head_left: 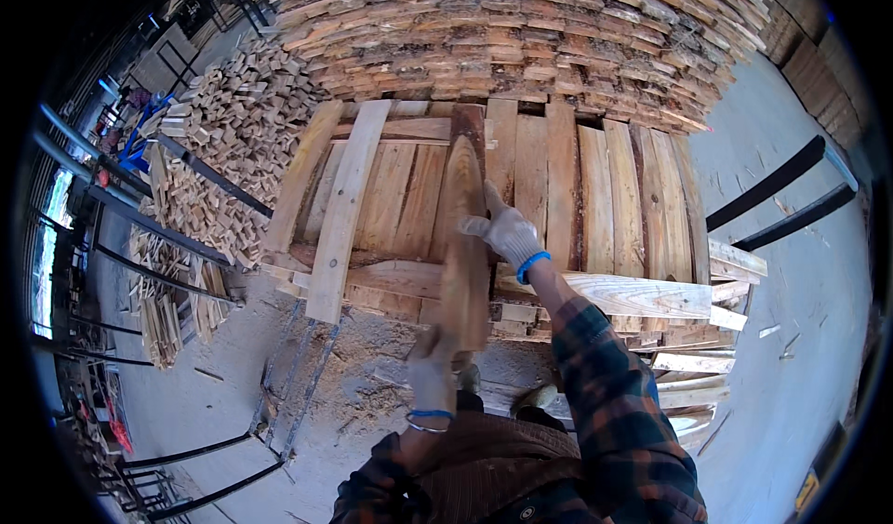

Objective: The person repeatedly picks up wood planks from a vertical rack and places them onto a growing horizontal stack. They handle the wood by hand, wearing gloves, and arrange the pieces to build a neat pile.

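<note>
A long wooden plank [460, 245] with a dark bark edge lies lengthwise away from me over a stack of boards. My left hand [432, 375], in a pale work glove and slightly blurred, is closed round its near end. Partway up the plank, my right hand [512, 234], gloved with a blue cuff, grips the right edge with the thumb across the top face. Beneath are several boards [530, 171] laid side by side. To the left a lighter plank [349, 208] rests on the stack at a slant. A crosswise board [642, 294] runs along the near right side.
Behind the stack rises a tall pile of rough boards [521, 40]. A heap of short wood offcuts [242, 124] fills the left back. Black metal bars [772, 185] stick out at the right, and a metal frame [200, 468] stands at the lower left. Sawdust [372, 384] covers the near floor.
</note>
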The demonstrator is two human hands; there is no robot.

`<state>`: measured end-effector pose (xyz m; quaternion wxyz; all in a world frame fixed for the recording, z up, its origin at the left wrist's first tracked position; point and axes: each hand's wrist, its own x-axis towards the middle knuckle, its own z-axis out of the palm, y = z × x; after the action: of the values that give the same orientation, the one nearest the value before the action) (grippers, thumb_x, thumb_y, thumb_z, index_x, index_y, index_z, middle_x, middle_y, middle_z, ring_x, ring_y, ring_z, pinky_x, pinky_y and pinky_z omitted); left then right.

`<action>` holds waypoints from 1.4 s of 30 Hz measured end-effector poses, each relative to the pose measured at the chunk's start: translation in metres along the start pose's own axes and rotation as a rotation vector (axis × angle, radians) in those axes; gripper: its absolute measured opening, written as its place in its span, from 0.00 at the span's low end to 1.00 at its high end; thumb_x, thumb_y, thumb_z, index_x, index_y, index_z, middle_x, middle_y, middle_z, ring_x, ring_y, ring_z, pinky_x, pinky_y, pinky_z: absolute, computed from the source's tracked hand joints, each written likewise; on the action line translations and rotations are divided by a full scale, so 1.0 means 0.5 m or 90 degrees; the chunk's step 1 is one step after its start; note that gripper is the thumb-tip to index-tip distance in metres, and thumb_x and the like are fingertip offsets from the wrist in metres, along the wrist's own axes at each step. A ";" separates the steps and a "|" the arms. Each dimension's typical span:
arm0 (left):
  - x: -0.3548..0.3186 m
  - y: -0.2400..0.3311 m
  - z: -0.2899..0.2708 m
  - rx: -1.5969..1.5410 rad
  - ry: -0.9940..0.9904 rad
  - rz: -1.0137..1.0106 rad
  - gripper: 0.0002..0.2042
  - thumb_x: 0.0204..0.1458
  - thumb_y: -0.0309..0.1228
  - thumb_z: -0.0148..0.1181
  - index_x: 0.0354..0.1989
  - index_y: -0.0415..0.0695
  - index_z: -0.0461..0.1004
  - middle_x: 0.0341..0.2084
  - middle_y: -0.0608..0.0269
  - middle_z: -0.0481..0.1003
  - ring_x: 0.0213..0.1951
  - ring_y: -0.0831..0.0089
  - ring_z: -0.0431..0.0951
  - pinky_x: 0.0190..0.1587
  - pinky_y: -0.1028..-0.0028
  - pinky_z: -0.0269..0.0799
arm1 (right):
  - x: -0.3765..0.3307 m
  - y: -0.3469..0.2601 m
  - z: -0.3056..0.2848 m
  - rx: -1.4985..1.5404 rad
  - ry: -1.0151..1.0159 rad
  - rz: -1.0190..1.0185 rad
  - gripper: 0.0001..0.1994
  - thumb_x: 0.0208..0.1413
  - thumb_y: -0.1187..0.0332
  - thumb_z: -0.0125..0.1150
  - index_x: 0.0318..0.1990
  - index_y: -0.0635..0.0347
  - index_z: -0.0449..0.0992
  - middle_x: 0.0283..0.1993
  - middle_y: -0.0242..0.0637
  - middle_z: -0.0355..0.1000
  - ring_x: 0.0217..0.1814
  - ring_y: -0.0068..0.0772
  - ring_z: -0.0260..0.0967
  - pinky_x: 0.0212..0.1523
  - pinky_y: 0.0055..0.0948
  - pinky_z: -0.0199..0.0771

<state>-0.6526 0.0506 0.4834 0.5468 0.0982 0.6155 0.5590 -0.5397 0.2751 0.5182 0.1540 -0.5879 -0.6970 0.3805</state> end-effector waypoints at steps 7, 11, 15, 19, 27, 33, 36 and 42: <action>-0.031 0.075 0.092 0.252 -0.466 0.159 0.27 0.55 0.35 0.63 0.61 0.38 0.66 0.56 0.49 0.73 0.54 0.66 0.75 0.47 0.73 0.75 | 0.046 -0.006 -0.100 -0.269 -0.063 0.022 0.53 0.38 0.48 0.72 0.71 0.53 0.48 0.55 0.58 0.69 0.56 0.59 0.71 0.54 0.48 0.72; 0.194 0.228 0.008 0.516 0.119 0.539 0.36 0.50 0.44 0.66 0.66 0.42 0.61 0.57 0.43 0.70 0.50 0.56 0.77 0.45 0.66 0.76 | 0.010 0.111 -0.281 -0.412 -0.018 -0.008 0.47 0.32 0.57 0.75 0.66 0.45 0.61 0.49 0.52 0.71 0.49 0.58 0.73 0.49 0.46 0.74; 0.404 0.311 -0.104 0.963 0.386 0.522 0.43 0.49 0.54 0.63 0.69 0.44 0.54 0.60 0.39 0.65 0.54 0.47 0.72 0.52 0.54 0.70 | 0.055 0.240 -0.350 -0.571 -0.068 0.039 0.45 0.40 0.62 0.71 0.69 0.40 0.55 0.52 0.45 0.71 0.52 0.53 0.72 0.48 0.44 0.76; 0.465 0.315 -0.043 1.195 0.396 0.361 0.44 0.50 0.56 0.58 0.70 0.43 0.49 0.62 0.39 0.61 0.55 0.42 0.70 0.53 0.49 0.68 | 0.069 0.325 -0.363 -0.547 0.001 0.048 0.41 0.47 0.65 0.67 0.69 0.32 0.55 0.53 0.45 0.70 0.52 0.54 0.72 0.50 0.46 0.75; 0.483 0.302 -0.030 1.274 0.402 0.343 0.42 0.54 0.57 0.53 0.70 0.43 0.48 0.57 0.40 0.63 0.51 0.45 0.72 0.49 0.50 0.70 | 0.229 0.373 -0.437 -0.567 0.049 -0.129 0.37 0.50 0.74 0.55 0.68 0.26 0.58 0.56 0.42 0.69 0.53 0.51 0.72 0.51 0.45 0.74; 0.488 0.279 -0.066 1.336 0.431 0.372 0.40 0.57 0.57 0.50 0.69 0.39 0.50 0.51 0.38 0.67 0.47 0.45 0.75 0.45 0.54 0.75 | 0.296 0.415 -0.411 -0.478 0.064 -0.191 0.34 0.47 0.73 0.58 0.63 0.26 0.66 0.49 0.43 0.75 0.49 0.50 0.75 0.43 0.46 0.77; 0.468 0.287 -0.053 1.341 0.435 0.370 0.38 0.59 0.53 0.50 0.69 0.39 0.49 0.53 0.40 0.67 0.48 0.47 0.75 0.47 0.57 0.76 | 0.326 0.434 -0.408 -0.515 0.138 -0.234 0.31 0.45 0.71 0.59 0.59 0.26 0.70 0.44 0.39 0.77 0.45 0.49 0.76 0.40 0.45 0.78; 0.501 0.282 -0.032 1.414 0.417 0.372 0.37 0.59 0.53 0.45 0.70 0.42 0.48 0.59 0.40 0.62 0.53 0.47 0.71 0.50 0.55 0.72 | 0.347 0.512 -0.413 -0.502 0.078 -0.078 0.35 0.43 0.74 0.59 0.60 0.22 0.69 0.51 0.36 0.72 0.54 0.47 0.70 0.51 0.43 0.73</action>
<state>-0.8304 0.2748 0.4508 -0.1679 0.5065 0.8269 -0.1776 -0.2686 0.5146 0.4326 -0.0193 -0.5807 -0.8129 0.0385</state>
